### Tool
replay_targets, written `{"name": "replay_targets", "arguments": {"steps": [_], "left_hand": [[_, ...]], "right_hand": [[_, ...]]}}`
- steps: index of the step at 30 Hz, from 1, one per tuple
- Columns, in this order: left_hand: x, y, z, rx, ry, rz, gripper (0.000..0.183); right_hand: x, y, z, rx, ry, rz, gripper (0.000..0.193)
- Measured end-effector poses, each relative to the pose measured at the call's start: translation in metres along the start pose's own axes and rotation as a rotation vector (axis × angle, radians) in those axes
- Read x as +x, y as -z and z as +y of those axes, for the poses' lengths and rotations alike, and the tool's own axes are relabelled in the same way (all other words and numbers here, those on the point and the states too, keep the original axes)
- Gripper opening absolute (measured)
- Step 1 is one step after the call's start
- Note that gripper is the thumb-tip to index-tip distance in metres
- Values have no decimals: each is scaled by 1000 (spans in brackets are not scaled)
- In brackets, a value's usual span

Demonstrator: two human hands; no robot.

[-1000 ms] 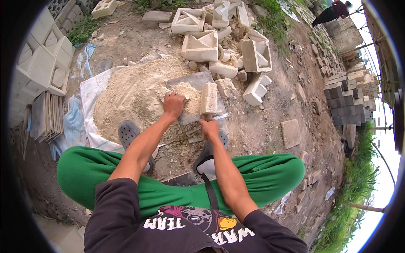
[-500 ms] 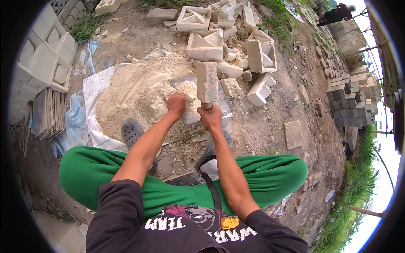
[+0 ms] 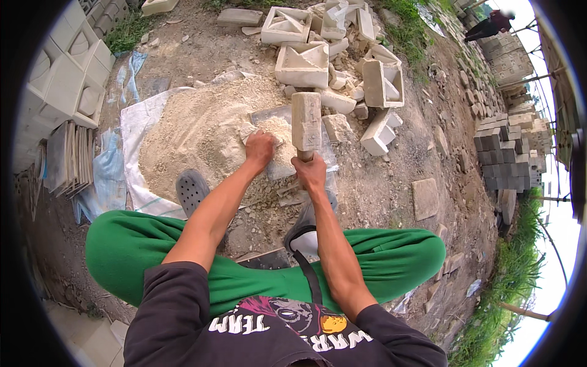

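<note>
Right hand (image 3: 310,171), fingers wrapped round mallet (image 3: 306,121), head at twelve o'clock; left hand (image 3: 261,148) at ten (curled, hold unclear) beside grit (image 3: 280,129) on slab (image 3: 274,113): stray swing could bruise knuckles.

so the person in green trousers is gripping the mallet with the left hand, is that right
Not the left hand: the head view shows the mallet gripped in the right hand. The trousers are indeed green.

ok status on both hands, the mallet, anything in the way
Right hand closed on mallet by its handle; left hand at pale crumbs on grey slab, grip unclear; broken blocks beyond mallet, apart from hands.
</note>
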State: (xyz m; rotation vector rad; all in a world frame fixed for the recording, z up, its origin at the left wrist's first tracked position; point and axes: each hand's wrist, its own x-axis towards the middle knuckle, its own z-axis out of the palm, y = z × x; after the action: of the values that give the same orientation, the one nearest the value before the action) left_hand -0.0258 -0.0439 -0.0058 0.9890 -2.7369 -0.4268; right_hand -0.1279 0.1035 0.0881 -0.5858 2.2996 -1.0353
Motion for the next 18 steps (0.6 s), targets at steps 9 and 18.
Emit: {"name": "replay_targets", "arguments": {"steps": [9, 18], "left_hand": [[3, 16, 13, -155, -6, 33, 13], [1, 13, 9, -16, 47, -7, 10]], "right_hand": [[1, -20, 31, -98, -86, -60, 35], [2, -8, -5, 26, 111, 32, 29]]}}
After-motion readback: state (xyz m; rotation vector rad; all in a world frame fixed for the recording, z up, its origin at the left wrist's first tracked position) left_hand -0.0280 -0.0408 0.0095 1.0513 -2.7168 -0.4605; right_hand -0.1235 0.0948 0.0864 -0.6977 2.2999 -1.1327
